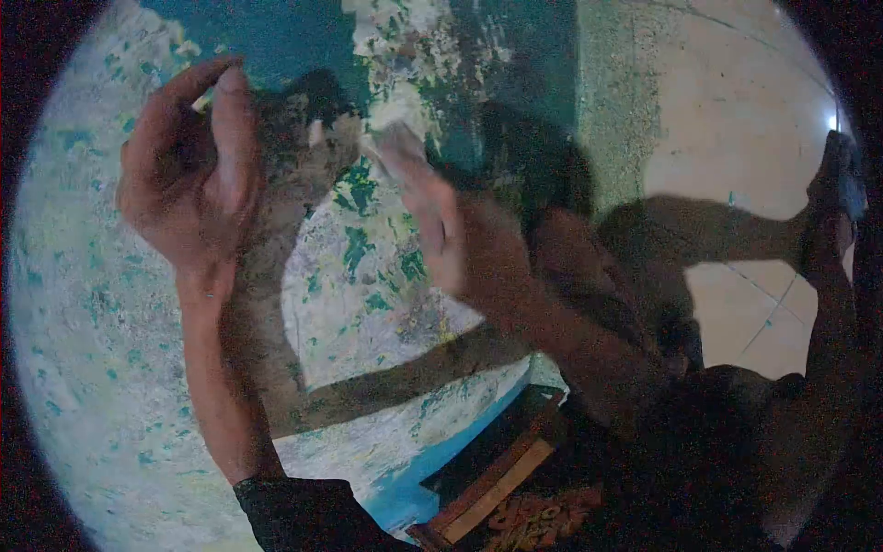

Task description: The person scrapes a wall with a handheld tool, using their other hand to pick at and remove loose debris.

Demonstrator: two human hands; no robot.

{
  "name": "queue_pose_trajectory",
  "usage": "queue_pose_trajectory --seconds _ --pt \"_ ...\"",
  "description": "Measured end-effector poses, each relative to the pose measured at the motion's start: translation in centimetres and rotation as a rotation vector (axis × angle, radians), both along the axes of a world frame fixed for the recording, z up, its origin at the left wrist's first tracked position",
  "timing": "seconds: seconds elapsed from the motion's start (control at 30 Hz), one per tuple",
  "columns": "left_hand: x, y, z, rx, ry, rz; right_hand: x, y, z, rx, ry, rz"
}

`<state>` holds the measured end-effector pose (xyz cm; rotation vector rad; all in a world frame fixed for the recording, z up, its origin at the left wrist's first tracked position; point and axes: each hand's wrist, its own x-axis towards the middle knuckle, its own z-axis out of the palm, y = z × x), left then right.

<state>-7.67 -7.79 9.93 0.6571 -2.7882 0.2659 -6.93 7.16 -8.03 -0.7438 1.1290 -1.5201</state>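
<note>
My left hand is raised in front of a surface with worn, flaking paint, teal over white. Its thumb and forefinger meet at the tips in a pinch, and anything between them is too small to make out. My right hand reaches in close to a bare whitish patch, its fingers pressed together and smeared by motion. A small pale piece shows at its fingertips, too blurred to name. Shadows of both arms fall across the paint.
Pale floor tiles lie at the right beyond a rough greenish border. My foot rests there. Along the bottom are a blue painted edge, a brown strip and my dark printed clothing.
</note>
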Motion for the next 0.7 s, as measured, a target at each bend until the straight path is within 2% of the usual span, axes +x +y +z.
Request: queue_pose_trajectory --seconds 0.07,0.13,0.2,0.33,0.43,0.53,0.6,0.67,0.7 --pt "0.4 0.1 0.3 -0.037 -0.026 -0.01 2.6 2.1 0.8 -0.052 -0.019 -0.102" --pt "0.4 0.3 0.5 -0.069 -0.062 0.04 0.3 0.5 0.3 0.008 0.069 0.008" --pt "0.4 0.7 0.2 -0.02 -0.035 0.077 0.9 0.9 -0.2 0.018 0.093 0.022" --pt "0.2 -0.4 0.1 0.037 0.002 -0.053 2.3 0.8 -0.8 -0.11 0.099 -0.225" --pt "0.0 1.0 -0.2 0.001 0.01 0.071 1.8 -0.2 -1.0 -0.078 0.019 -0.187" --pt "0.0 0.8 0.2 0.03 -0.006 0.051 1.7 0.2 -0.1 -0.105 0.033 -0.281" --pt "0.1 0.5 0.5 -0.022 -0.036 0.048 2.4 0.8 -0.2 -0.075 0.057 -0.233" --pt "0.8 0.6 0.2 -0.044 -0.043 0.058 -0.6 -1.3 -0.2 0.02 0.088 -0.057" --pt "1.1 0.4 0.1 -0.024 -0.03 0.059 1.3 -0.2 -0.1 -0.034 0.111 -0.186"
